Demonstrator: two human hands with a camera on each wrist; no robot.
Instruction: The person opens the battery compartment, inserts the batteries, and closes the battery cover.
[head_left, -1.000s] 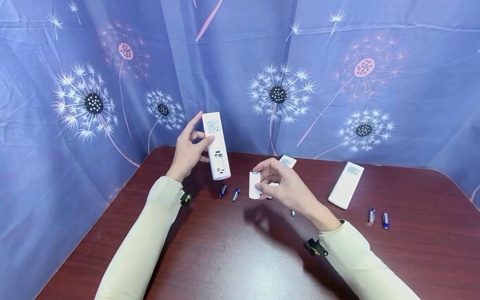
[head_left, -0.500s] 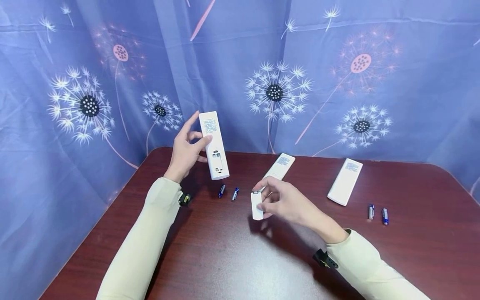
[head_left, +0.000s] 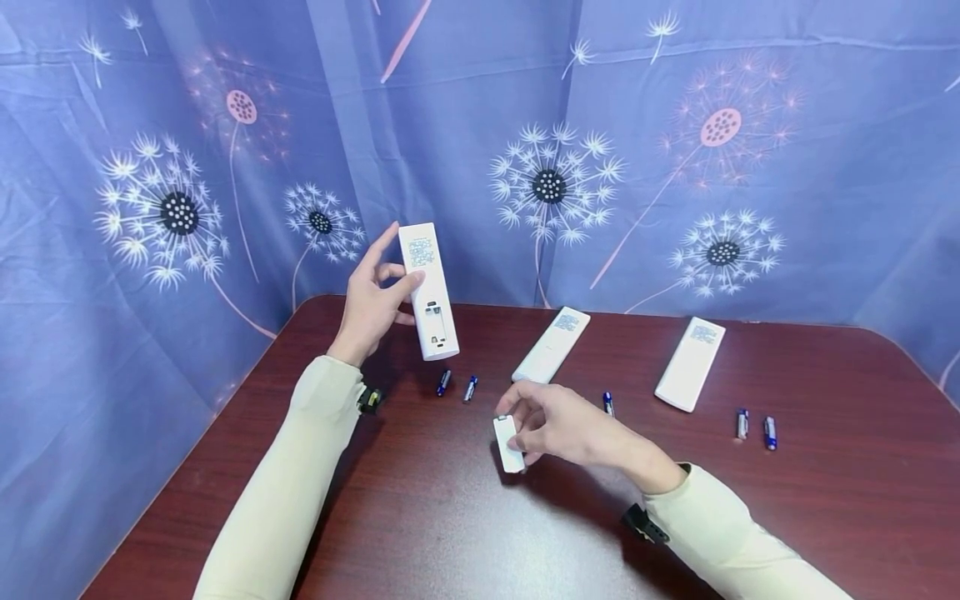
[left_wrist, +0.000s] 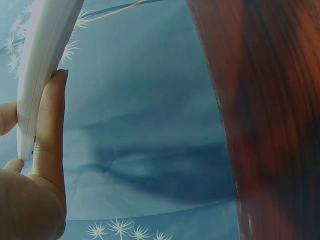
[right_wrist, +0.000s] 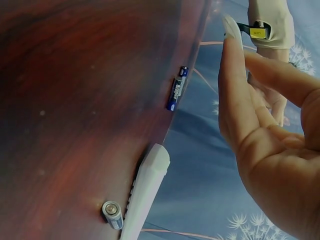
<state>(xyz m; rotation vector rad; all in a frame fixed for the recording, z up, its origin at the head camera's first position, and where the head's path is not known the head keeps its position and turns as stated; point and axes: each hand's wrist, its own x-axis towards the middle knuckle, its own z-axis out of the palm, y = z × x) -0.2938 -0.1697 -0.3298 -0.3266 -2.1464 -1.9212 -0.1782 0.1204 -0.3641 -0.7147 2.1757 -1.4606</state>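
Observation:
My left hand (head_left: 367,308) grips a white remote control (head_left: 435,287) upright above the table, its back towards me. The battery compartment (head_left: 436,323) in its lower half is uncovered, with metal contacts and no battery visible in it. In the left wrist view the remote (left_wrist: 42,75) is edge-on between thumb and fingers. Low over the table, my right hand (head_left: 566,425) pinches a small white battery cover (head_left: 507,443) between thumb and fingers. Just below the remote lie two blue-and-silver batteries, one dark blue battery (head_left: 444,382) and one lighter battery (head_left: 470,389).
Two more white remotes lie face down: a middle remote (head_left: 551,346) and a right remote (head_left: 691,364). A battery (head_left: 608,404) lies beyond my right wrist, and a pair of batteries (head_left: 756,428) farther right. A blue dandelion-print curtain (head_left: 450,150) hangs behind the table (head_left: 420,517).
My right hand has lowered with the battery cover towards the table, uncovering the middle remote and the battery beyond. My left hand and its remote have hardly moved.

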